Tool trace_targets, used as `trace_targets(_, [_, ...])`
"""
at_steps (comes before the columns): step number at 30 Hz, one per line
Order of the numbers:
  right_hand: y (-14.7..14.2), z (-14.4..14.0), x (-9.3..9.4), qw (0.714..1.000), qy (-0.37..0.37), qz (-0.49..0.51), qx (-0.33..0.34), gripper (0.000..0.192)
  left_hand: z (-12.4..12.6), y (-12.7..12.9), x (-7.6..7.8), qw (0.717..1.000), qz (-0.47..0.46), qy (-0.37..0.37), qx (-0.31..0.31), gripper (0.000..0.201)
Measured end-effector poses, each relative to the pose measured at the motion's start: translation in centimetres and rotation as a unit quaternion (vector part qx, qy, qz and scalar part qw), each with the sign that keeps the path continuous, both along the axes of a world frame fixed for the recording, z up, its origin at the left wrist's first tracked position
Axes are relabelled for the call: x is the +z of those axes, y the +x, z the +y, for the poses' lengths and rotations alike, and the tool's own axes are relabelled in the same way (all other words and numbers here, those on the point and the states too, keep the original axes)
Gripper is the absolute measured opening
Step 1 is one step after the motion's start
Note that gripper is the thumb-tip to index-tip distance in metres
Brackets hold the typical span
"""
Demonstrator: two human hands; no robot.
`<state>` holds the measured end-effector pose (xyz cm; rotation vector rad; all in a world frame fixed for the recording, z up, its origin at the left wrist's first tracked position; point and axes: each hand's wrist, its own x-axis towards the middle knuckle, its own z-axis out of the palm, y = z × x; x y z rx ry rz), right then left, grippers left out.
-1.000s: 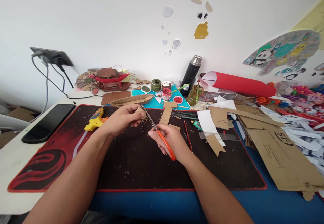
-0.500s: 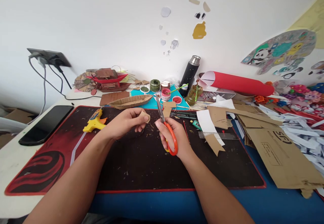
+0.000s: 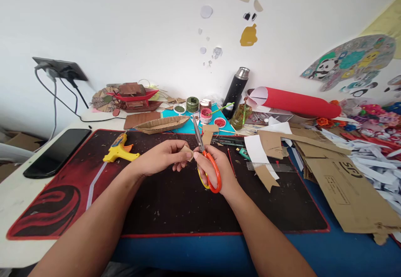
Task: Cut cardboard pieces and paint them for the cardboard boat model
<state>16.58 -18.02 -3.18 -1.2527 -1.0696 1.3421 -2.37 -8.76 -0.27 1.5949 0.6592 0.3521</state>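
Between the thumb and fingers of my left hand (image 3: 171,156) is a small piece of cardboard (image 3: 188,151), mostly covered by the fingers. My right hand (image 3: 216,169) grips scissors (image 3: 214,179) with orange and yellow handles, their blades pointing up and away and looking closed. The cardboard piece is close beside the right thumb; whether they touch I cannot tell. Behind the hands lies a boat-shaped cardboard hull (image 3: 163,124). A yellow glue gun (image 3: 119,149) rests left of my left hand.
A dark mat (image 3: 188,214) with a red edge covers the desk's middle. Paint jars (image 3: 192,105) and a black thermos (image 3: 235,89) stand at the back. Flattened cardboard (image 3: 351,189) and paper strips lie right; a phone (image 3: 58,153) lies left, near cables.
My left hand has moved right with the cardboard piece, bringing it close to the right thumb. My right hand stays almost in place with the scissors.
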Motion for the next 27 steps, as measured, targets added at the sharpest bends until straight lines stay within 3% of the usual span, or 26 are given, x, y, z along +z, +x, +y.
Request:
trace_targets(6, [-0.2, 0.0, 0.2, 1.0, -0.005, 0.001, 0.001, 0.043, -0.1, 0.1, -0.2, 1.0, -0.006, -0.001, -0.005, 0.045])
trace_targets(12, [-0.1, 0.0, 0.7, 0.999, 0.005, 0.008, -0.039, 0.039, -0.1, 0.3, -0.5, 0.999, -0.038, -0.017, -0.011, 0.04])
trace_targets(27, [-0.3, 0.0, -0.5, 1.0, 0.005, 0.022, 0.013, 0.046, 0.3, 1.0, -2.0, 0.987, -0.108, -0.031, 0.113, 0.046])
